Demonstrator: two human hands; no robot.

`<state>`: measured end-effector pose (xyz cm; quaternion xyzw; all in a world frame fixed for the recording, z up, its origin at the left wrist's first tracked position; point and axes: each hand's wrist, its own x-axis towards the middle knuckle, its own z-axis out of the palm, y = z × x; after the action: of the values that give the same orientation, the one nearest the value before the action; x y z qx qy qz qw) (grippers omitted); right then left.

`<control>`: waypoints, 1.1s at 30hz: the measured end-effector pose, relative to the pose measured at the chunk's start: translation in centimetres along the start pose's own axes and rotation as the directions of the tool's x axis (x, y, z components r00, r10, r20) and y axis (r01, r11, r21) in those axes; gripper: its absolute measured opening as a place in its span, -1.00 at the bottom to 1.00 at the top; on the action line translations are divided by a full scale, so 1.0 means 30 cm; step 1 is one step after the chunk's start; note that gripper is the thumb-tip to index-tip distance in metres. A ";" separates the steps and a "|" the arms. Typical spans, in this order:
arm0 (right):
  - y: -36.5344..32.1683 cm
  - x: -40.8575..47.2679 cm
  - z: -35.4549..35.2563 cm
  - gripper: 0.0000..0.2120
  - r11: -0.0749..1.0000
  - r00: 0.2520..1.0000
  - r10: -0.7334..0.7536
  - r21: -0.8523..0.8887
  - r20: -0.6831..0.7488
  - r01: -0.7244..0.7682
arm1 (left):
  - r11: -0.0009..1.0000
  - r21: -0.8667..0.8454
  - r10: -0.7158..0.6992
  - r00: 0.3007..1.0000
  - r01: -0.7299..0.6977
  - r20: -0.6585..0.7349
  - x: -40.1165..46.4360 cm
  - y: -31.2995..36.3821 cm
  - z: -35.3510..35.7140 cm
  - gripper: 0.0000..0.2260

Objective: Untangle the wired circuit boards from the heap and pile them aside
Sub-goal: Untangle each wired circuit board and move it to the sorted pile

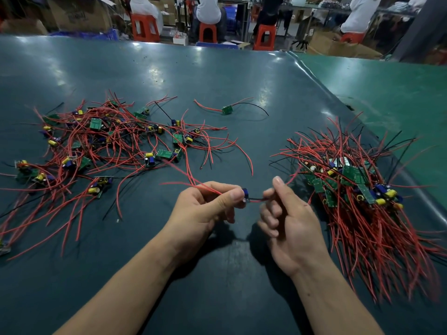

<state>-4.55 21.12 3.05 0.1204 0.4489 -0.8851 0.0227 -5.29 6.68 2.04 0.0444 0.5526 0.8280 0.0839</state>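
A tangled heap (101, 141) of small green circuit boards with red and black wires spreads over the left of the dark green table (217, 73). A neater pile (358, 189) of boards with their wires combed toward me lies on the right. In the middle, above the table, my left hand (205, 209) pinches one small board (244, 194) with a blue part; its red wires trail back toward the heap. My right hand (287, 218) pinches the board's short black and red wires just right of it.
One loose board (227, 110) with red and black wires lies alone at the far middle. A lighter green mat (399, 93) covers the right side of the table. Beyond the far edge people sit on orange stools (144, 27) among cardboard boxes.
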 end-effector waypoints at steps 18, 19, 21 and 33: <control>0.013 0.005 -0.021 -0.80 0.883 0.921 -0.377 -0.339 -0.099 0.325 | 0.995 0.083 0.053 0.996 -0.048 -0.066 -0.006 -0.004 -0.001 -0.81; 0.004 0.011 -0.027 -0.77 0.883 0.903 -0.405 -0.318 -0.146 0.345 | 0.995 0.086 0.057 0.996 -0.051 -0.071 -0.007 -0.004 -0.002 -0.81; -0.020 0.024 -0.042 -0.72 0.914 0.887 -0.393 -0.206 -0.241 0.349 | 0.994 0.089 0.068 0.994 -0.060 -0.085 -0.007 -0.002 -0.004 -0.80; -0.038 0.022 -0.055 -0.71 0.925 0.892 -0.378 -0.058 -0.247 0.375 | 0.998 0.041 0.056 0.993 -0.052 -0.104 0.004 -0.004 -0.028 -0.90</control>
<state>-5.05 23.17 2.87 0.1435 0.4669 -0.8479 -0.2062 -5.55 5.98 1.60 0.0171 0.5705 0.8205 0.0312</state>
